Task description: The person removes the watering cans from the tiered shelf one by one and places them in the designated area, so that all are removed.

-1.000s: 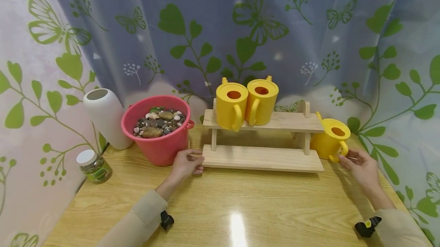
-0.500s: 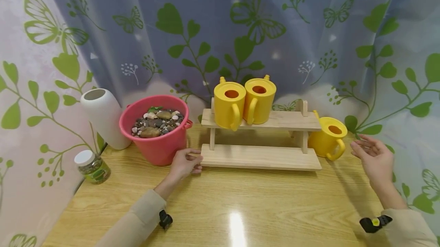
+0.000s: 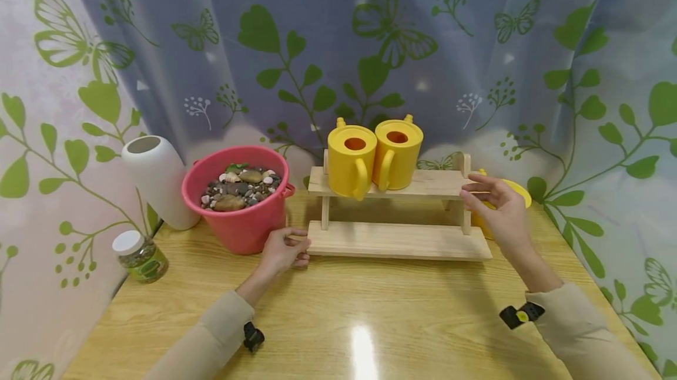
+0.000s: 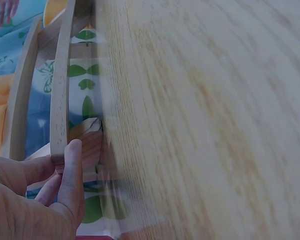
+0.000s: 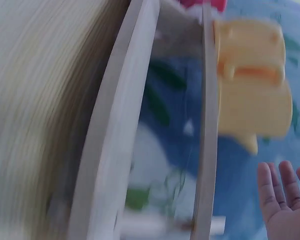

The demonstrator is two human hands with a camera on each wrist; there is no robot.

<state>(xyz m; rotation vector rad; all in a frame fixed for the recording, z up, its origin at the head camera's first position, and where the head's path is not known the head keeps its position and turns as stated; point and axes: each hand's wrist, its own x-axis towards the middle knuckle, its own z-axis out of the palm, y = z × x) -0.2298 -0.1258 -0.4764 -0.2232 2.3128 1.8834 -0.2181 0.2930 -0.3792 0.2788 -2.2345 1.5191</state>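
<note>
A two-tier wooden shelf (image 3: pixel 396 240) stands mid-table in the head view. My left hand (image 3: pixel 279 251) grips the left end of its lower board, thumb on one face and fingers on the other, as the left wrist view shows. Two yellow watering cans (image 3: pixel 344 165) (image 3: pixel 406 164) sit side by side on the upper board, handles toward me. At the right end of that board my right hand (image 3: pixel 499 209) hovers with fingers extended, holding nothing. Behind it, a third yellow watering can (image 3: pixel 522 192) on the table is mostly hidden.
Left of the shelf is a red bucket (image 3: pixel 275 209) filled with pebbles. Beyond it stand a white vase (image 3: pixel 161 186) and a small white-lidded jar (image 3: pixel 141 258). A patterned curtain (image 3: pixel 317 45) hangs behind the table (image 3: pixel 423 321).
My right hand has let go of the third watering can's handle, drawn off to the right, then swung left to the upper board's end. My left hand stays on the lower board.
</note>
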